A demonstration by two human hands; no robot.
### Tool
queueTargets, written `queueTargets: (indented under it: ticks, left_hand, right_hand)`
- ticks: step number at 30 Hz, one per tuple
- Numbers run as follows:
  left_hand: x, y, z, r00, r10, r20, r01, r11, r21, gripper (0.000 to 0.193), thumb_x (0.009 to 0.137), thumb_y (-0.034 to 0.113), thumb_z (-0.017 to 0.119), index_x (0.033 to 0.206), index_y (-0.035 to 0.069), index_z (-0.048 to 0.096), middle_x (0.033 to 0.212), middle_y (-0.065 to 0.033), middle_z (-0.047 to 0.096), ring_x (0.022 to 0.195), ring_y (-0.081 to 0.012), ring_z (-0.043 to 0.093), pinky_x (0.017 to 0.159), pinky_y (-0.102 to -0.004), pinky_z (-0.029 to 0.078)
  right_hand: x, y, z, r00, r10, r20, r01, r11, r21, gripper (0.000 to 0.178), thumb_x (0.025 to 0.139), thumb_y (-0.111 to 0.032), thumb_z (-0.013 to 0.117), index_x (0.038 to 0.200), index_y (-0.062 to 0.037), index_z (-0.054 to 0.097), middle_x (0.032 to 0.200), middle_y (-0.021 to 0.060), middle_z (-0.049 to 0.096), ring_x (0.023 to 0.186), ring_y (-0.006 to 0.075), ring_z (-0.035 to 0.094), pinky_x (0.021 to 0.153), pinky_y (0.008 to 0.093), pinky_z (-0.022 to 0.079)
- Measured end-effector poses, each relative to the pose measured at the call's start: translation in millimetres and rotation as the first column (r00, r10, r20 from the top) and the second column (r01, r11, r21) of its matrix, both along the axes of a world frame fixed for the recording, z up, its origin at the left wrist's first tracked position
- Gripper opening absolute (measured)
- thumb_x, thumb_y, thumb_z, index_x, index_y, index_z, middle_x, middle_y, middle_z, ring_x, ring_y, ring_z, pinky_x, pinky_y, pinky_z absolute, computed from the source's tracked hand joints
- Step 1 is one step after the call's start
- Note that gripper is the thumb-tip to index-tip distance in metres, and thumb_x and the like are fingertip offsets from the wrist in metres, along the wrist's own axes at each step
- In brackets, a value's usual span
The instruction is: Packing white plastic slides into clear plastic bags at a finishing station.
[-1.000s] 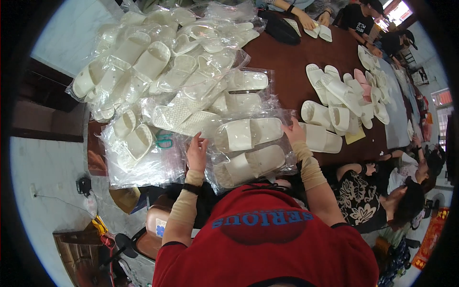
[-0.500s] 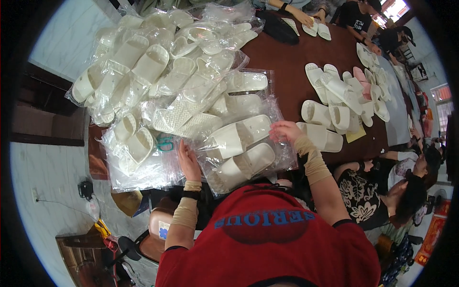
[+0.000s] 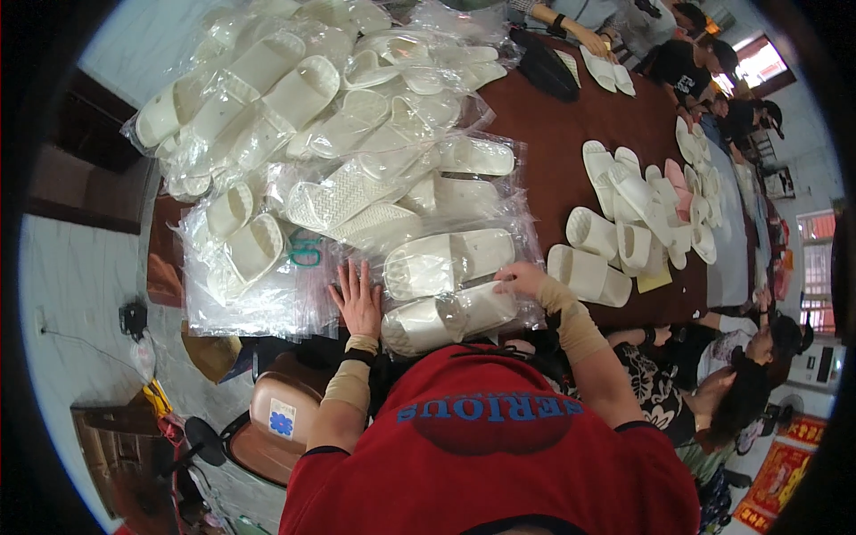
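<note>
A pair of cream slippers [image 3: 423,267] lies in a clear plastic bag [image 3: 528,314] right in front of me, toes to the left. My left hand [image 3: 358,301] is open, fingers spread flat on the plastic just left of the toes. At the heel end, the fingers of my right hand [image 3: 522,279] are bent and closed on the bag's edge beside the nearer slipper. Left of my left hand is a stack of clear bags [image 3: 308,299] with green print, and another cream pair [image 3: 254,245] rests on it.
A large heap of bagged cream slippers [image 3: 294,98] covers the far left of the brown table [image 3: 544,134]. Loose cream slippers [image 3: 615,183] and a pink slipper [image 3: 678,185] lie to the right. A co-worker's hand [image 3: 588,40] touches slippers at the far edge. A brown chair [image 3: 267,415] stands below left.
My right hand has moved inward and closed at the heel end. My left hand's fingers have spread flat. The whole view has shifted slightly.
</note>
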State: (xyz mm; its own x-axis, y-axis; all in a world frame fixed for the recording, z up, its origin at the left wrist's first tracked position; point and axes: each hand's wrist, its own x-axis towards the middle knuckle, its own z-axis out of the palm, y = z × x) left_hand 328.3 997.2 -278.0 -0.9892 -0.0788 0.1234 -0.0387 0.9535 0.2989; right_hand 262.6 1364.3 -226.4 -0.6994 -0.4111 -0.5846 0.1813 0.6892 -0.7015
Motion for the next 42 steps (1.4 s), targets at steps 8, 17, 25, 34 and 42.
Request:
queueTargets:
  ticks: [8,17,25,34,42]
  left_hand:
    - [1,-5,2,1.0,0.013,-0.019,-0.011,0.996,0.087,0.06,0.09,0.026,0.052,0.145,0.02,0.029,0.151,-0.008,0.026,0.141,-0.0303,0.017,0.111,-0.057,0.006]
    - [3,-7,27,0.999,-0.041,0.02,0.034,0.958,0.285,0.06,0.089,0.022,0.055,0.144,0.023,0.032,0.153,-0.0116,0.016,0.141,-0.0371,0.011,0.108,-0.0621,0.007]
    - [3,6,0,0.997,0.024,0.071,-0.016,0.995,-0.1,0.058,0.094,0.034,0.041,0.147,0.016,0.024,0.152,-0.0166,0.019,0.141,-0.0343,0.012,0.11,-0.0588,0.003]
    - [-1,13,1,0.997,0.044,0.055,-0.035,0.986,-0.161,0.057,0.093,0.035,0.043,0.146,0.022,0.026,0.152,-0.0155,0.018,0.141,-0.0342,0.013,0.11,-0.0603,0.004]
    - [-4,15,4,0.998,0.04,0.047,-0.035,0.993,-0.111,0.059,0.093,0.034,0.046,0.147,0.025,0.024,0.15,-0.0162,0.023,0.141,-0.0352,0.015,0.109,-0.061,0.005]
  right_hand:
    - [-1,22,-28,0.857,-0.49,-0.16,0.467,0.869,-0.164,0.036,0.073,-0.018,0.074,0.104,-0.0029,0.063,0.09,0.0092,0.066,0.082,0.0159,0.061,0.075,0.0306,0.048]
    - [-19,31,-52,0.873,-0.481,0.074,0.476,0.811,-0.34,0.049,0.069,-0.013,0.078,0.112,-0.003,0.056,0.099,0.0089,0.063,0.091,0.0183,0.06,0.081,0.0312,0.048]
    - [-19,-10,-27,0.891,-0.446,0.088,0.454,0.866,-0.211,0.049,0.071,-0.012,0.077,0.113,-0.0022,0.055,0.105,0.0102,0.062,0.097,0.0189,0.059,0.083,0.032,0.048]
    - [-24,65,7,0.792,-0.516,-0.327,0.525,0.848,-0.065,0.041,0.073,-0.021,0.074,0.107,-0.0045,0.058,0.091,0.0083,0.065,0.077,0.0174,0.061,0.069,0.0325,0.05]
    - [-59,230,126,0.36,-0.577,-0.733,0.793,0.603,-0.085,0.049,0.074,-0.022,0.074,0.116,-0.0017,0.058,0.096,0.0106,0.066,0.084,0.0188,0.062,0.077,0.0325,0.049]
